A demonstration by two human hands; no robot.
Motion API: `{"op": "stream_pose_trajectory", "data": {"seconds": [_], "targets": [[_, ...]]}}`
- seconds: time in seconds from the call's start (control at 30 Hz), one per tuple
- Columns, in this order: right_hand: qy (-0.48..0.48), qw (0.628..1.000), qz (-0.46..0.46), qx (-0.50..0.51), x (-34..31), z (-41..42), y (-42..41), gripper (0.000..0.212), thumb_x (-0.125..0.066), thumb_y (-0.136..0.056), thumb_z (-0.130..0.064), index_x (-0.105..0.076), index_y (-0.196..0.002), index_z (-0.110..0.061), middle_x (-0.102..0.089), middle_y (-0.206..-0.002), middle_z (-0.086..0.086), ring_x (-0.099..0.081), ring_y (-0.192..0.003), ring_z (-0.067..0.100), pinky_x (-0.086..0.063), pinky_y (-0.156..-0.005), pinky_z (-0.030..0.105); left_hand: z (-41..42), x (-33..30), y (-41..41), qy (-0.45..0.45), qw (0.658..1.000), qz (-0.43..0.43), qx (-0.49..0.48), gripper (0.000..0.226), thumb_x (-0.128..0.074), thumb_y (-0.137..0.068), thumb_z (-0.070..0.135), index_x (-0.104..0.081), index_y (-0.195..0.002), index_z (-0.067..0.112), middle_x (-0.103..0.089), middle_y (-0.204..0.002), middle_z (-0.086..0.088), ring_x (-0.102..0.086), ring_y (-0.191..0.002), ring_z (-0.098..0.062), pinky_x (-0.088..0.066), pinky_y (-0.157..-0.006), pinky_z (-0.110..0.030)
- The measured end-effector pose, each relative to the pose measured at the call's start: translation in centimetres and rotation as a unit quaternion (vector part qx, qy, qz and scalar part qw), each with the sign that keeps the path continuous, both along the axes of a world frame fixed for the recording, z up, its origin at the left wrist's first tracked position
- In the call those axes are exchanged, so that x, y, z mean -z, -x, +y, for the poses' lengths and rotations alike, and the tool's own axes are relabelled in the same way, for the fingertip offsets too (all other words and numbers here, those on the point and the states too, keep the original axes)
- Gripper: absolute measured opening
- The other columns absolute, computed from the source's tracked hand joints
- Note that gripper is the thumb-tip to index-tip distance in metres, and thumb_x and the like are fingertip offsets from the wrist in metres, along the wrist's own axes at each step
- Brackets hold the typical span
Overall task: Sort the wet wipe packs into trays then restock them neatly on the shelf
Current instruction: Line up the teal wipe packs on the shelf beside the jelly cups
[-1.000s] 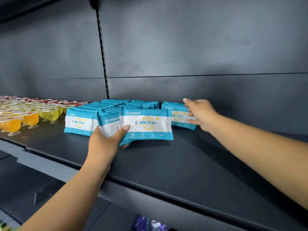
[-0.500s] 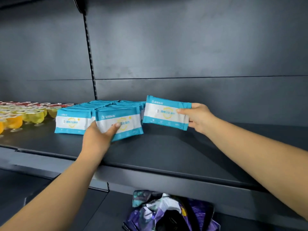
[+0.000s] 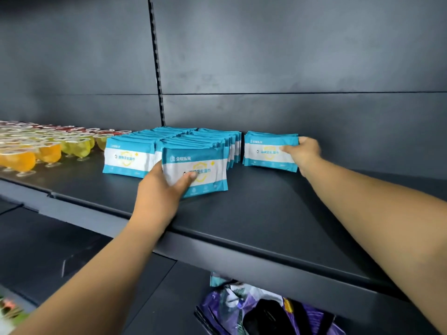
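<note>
Way off to the left of the left hand, a bunch of jelly cups (image 3: 48, 151) in orange, yellow and red are sitting in rows on the dark shelf (image 3: 266, 213). Closer in, just left of that hand, a row of blue-and-white wet wipe packs (image 3: 129, 158) is standing upright, face out. The left hand (image 3: 162, 192) is gripping the front pack (image 3: 196, 171) of the middle row, thumb pressing across its face and fingers tucked behind it where I can't see them; that pack is tilting a little, bottom edge on the shelf. Between the two hands, more packs are standing in a tight row running back toward the rear panel. The right hand (image 3: 302, 153) is pinching the right end of a small bunch of packs (image 3: 268, 151), which is standing just beside the middle row with a narrow gap between. Below the right arm, under the shelf lip, a purple plastic bag (image 3: 266, 310) is lying crumpled on the lower level.
</note>
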State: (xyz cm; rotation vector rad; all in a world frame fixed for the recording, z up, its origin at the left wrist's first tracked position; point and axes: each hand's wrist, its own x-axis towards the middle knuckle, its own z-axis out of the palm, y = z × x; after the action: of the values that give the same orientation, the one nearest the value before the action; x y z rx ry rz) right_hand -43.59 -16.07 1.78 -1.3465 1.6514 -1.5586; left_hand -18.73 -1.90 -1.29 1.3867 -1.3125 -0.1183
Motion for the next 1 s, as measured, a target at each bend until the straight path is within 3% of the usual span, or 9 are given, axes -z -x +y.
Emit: {"op": "stream_pose_trajectory", "data": {"seconds": [0.2,0.4,0.53,0.6,0.67,0.73,0.83,0.93,1.0], "targets": [[-0.02,0.993,0.1,0.056,0.6,-1.4,-0.6,0.047,-0.066,-0.084,-0.019,-0.049,-0.127,-0.006,-0.047,-0.131,0.012,-0.054,-0.114,0.028,-0.044,-0.095,0.033,-0.3,0.2,-0.3,0.0,1.0,0.006,0.006,0.043,-0.066,-0.083,0.032,-0.054,-0.116,0.008,-0.058,-0.103,0.0,-0.048,-0.088,-0.011,-0.032,-0.067,-0.013],[0.041,0.973,0.187,0.131,-0.5,1.6,-1.0,0.048,-0.068,-0.083,-0.027,-0.045,-0.121,-0.012,-0.038,-0.132,0.009,-0.04,-0.123,0.027,-0.036,-0.097,0.034,-0.3,0.1,-0.2,0.007,1.0,0.004,0.006,0.046,-0.065,-0.082,0.037,-0.054,-0.115,0.007,-0.058,-0.103,0.0,-0.048,-0.089,-0.013,-0.035,-0.074,-0.019],[0.053,0.992,0.061,-0.097,-2.6,6.6,-4.6,0.024,-0.061,-0.086,-0.04,-0.056,-0.095,-0.018,-0.056,-0.099,-0.004,-0.054,-0.099,0.018,-0.043,-0.092,0.031,0.2,-0.2,-0.2,0.018,0.998,0.038,0.046,0.042,-0.064,-0.082,0.035,-0.056,-0.116,0.011,-0.057,-0.102,0.007,-0.051,-0.093,-0.01,-0.036,-0.078,-0.017],[-0.007,0.965,-0.003,-0.264,-2.7,9.8,-6.3,0.013,-0.057,-0.089,-0.036,-0.054,-0.087,-0.024,-0.059,-0.091,-0.009,-0.058,-0.092,0.013,-0.046,-0.089,0.03,0.5,-0.4,-0.1,0.025,0.992,0.073,0.097,0.03,-0.064,-0.084,0.03,-0.057,-0.111,0.019,-0.06,-0.1,0.014,-0.055,-0.093,-0.007,-0.04,-0.077,-0.011],[-0.07,0.93,-0.023,-0.36,-2.0,11.7,-6.9,0.01,-0.061,-0.089,-0.023,-0.058,-0.098,-0.021,-0.065,-0.099,-0.007,-0.062,-0.095,0.012,-0.049,-0.088,0.03,0.8,-0.6,-0.1,0.019,0.985,0.099,0.139,0.026,-0.064,-0.084,0.027,-0.057,-0.108,0.022,-0.062,-0.098,0.017,-0.057,-0.093,-0.006,-0.042,-0.076,-0.007],[-0.089,0.926,-0.014,-0.366,-1.3,12.4,-6.8,0.027,-0.063,-0.086,-0.009,-0.057,-0.112,-0.016,-0.066,-0.11,0.0,-0.064,-0.099,0.017,-0.052,-0.086,0.033,0.7,-0.7,-0.1,0.0,0.984,0.091,0.154,0.032,-0.064,-0.083,0.031,-0.058,-0.112,0.017,-0.064,-0.103,0.009,-0.058,-0.097,-0.009,-0.042,-0.083,-0.015],[-0.087,0.939,-0.018,-0.333,-1.0,12.9,-5.8,0.03,-0.06,-0.086,0.001,-0.057,-0.112,-0.014,-0.066,-0.108,0.004,-0.063,-0.095,0.02,-0.053,-0.083,0.036,0.9,-1.0,0.4,-0.04,0.986,0.009,0.161,0.045,-0.059,-0.082,0.041,-0.057,-0.116,0.011,-0.063,-0.109,0.002,-0.057,-0.102,-0.013,-0.038,-0.085,-0.019],[-0.065,0.953,-0.022,-0.294,-1.5,13.0,-3.8,0.029,-0.059,-0.086,0.002,-0.057,-0.113,-0.008,-0.065,-0.112,0.009,-0.063,-0.093,0.021,-0.053,-0.082,0.035,1.6,-1.0,1.3,-0.063,0.983,-0.041,0.166,0.029,-0.05,-0.089,0.041,-0.053,-0.107,0.018,-0.061,-0.097,0.005,-0.056,-0.097,-0.017,-0.033,-0.073,-0.017],[-0.037,0.966,-0.044,-0.251,-2.1,12.7,-2.1,0.03,-0.057,-0.087,0.004,-0.056,-0.116,-0.004,-0.063,-0.11,0.009,-0.063,-0.083,0.019,-0.055,-0.069,0.028,2.2,-0.7,1.9,-0.07,0.983,-0.097,0.138,0.024,-0.048,-0.09,0.043,-0.052,-0.104,0.024,-0.059,-0.088,0.009,-0.055,-0.089,-0.016,-0.031,-0.069,-0.019]]}}
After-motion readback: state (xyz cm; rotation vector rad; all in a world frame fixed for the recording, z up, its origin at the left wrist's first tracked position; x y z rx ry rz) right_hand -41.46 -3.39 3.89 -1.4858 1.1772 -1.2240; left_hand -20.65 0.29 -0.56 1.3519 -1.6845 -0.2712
